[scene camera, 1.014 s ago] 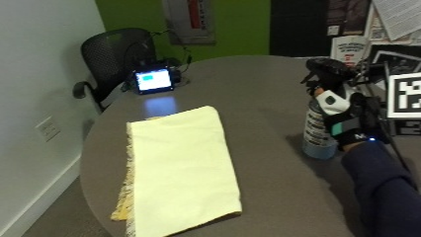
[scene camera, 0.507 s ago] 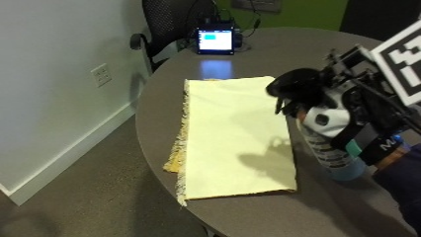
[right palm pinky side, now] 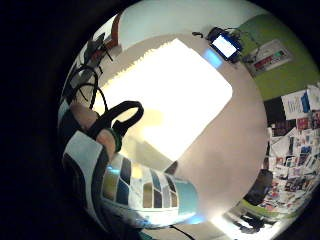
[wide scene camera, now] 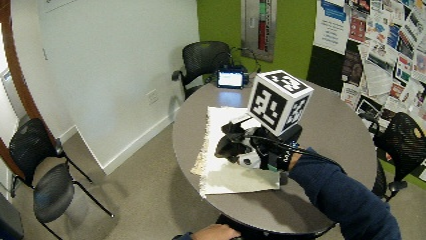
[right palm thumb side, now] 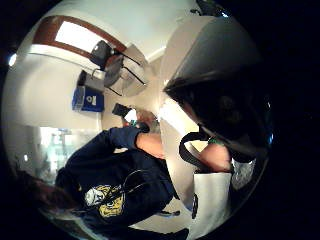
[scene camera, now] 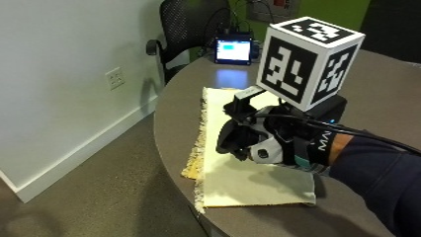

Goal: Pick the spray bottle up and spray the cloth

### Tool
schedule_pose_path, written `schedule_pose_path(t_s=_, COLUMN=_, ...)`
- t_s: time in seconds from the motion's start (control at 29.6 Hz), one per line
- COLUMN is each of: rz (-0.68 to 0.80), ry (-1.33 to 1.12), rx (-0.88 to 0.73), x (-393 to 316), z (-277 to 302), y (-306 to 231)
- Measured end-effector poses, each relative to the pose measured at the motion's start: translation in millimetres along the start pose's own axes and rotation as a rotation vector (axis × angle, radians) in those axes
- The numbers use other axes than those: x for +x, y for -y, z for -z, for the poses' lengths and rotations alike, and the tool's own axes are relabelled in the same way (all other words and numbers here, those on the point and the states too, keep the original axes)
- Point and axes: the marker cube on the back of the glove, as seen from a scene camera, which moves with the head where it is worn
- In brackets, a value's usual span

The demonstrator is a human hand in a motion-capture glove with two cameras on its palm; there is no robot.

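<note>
1. My gloved right hand is wrapped around the spray bottle, fingers curled on its body. The bottle is off the table, held over the cloth.
2. The bottle's black spray head sticks out ahead of my hand above the cloth; I can't tell whether it touches the fabric. I can't see whether a finger is on the trigger.
3. In the little-finger palm view the bottle's patterned label fills the space next to my palm, with the cloth beyond it.
4. The cloth is pale yellow, lying flat on the round grey table. One fringed edge sits along the table rim on the wall side, and a darker yellow corner hangs at the rim.
5. My left hand is bare, low at the near edge of the table, well apart from the cloth and bottle.
6. Further back, a small device with a lit screen stands on the table past the far end of the cloth.
7. Behind that, a black office chair is by the white wall.
</note>
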Motion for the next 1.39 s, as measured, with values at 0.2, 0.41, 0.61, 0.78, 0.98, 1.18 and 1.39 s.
schedule_pose_path(t_s=0.2, rz=0.000, ry=-0.123, rx=-0.227, x=3.1, z=-9.4, y=-0.3)
schedule_pose_path(t_s=0.41, rz=-0.037, ry=-0.183, rx=-0.346, x=17.4, z=-13.0, y=-16.0)
schedule_pose_path(t_s=0.61, rz=-0.088, ry=-0.204, rx=-0.395, x=33.9, z=-16.0, y=-33.8)
schedule_pose_path(t_s=0.78, rz=-0.114, ry=-0.227, rx=-0.440, x=40.9, z=-19.8, y=-41.7)
schedule_pose_path(t_s=0.98, rz=-0.091, ry=-0.243, rx=-0.465, x=35.5, z=-23.9, y=-37.8)
schedule_pose_path(t_s=1.18, rz=-0.063, ry=-0.233, rx=-0.469, x=28.7, z=-21.3, y=-29.9)
schedule_pose_path(t_s=1.39, rz=-0.050, ry=-0.214, rx=-0.460, x=25.3, z=-23.4, y=-25.3)
